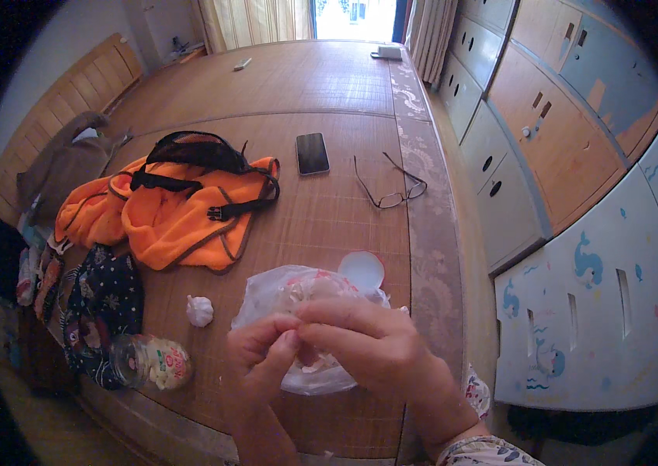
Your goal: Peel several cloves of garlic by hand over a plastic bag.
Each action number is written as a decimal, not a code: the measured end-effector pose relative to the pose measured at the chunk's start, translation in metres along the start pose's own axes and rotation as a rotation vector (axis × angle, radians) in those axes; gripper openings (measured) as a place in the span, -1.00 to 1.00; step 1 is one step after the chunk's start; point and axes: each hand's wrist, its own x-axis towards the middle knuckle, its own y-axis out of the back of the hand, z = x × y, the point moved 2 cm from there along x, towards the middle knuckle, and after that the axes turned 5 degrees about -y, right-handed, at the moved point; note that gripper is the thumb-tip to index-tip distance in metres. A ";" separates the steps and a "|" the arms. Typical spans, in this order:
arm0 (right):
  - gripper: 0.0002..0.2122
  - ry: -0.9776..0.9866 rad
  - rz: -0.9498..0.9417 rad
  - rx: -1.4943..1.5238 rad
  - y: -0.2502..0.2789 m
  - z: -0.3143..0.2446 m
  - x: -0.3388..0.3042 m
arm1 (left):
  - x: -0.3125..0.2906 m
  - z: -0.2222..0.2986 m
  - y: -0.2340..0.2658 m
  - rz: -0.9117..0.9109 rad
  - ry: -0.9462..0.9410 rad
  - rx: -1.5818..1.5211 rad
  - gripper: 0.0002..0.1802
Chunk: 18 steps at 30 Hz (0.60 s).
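My left hand (261, 359) and my right hand (368, 342) meet over a clear plastic bag (298, 291) holding pale peelings, on a bamboo mat (329, 225). Both pinch a small pale piece between the fingertips; it looks like a garlic clove, mostly hidden by my fingers. A whole garlic bulb (199, 310) lies to the left of the bag. A clear jar (150, 362) with pale cloves lies on its side at the lower left. A white and red lid (362, 269) rests beyond the bag.
An orange garment (162, 217) with a black strap bag (197, 151) lies to the left. A dark phone (312, 153) and glasses (391, 190) lie further back. Patterned cloths (100, 299) are at the left edge. Cabinets (562, 155) stand on the right.
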 end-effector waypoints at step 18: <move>-0.75 -0.093 -0.073 0.063 -0.003 0.000 -0.001 | 0.001 0.002 -0.006 0.211 0.049 0.082 -0.83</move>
